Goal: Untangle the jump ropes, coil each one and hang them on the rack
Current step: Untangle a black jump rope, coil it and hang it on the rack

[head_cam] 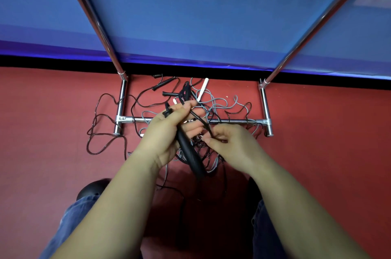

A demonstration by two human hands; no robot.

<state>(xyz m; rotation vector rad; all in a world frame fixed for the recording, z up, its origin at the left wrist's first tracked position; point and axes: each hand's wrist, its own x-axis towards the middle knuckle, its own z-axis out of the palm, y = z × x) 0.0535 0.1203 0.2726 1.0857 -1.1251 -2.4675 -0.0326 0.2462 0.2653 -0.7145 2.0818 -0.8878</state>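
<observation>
Left hand point(169, 129) grips black rope bundle point(189, 153); right hand point(230, 144) seemingly pinches its strand

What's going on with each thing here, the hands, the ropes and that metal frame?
Left hand: grips a black rope handle and a bundle of black cord.
Right hand: pinches a black cord.
Black ropes: tangled, sprawled on the red floor.
Grey rope: tangled with the black ones, draped over the rack's bottom bar.
White handle: lying loose on the floor.
Rack: upright; no rope on the visible poles.
</observation>
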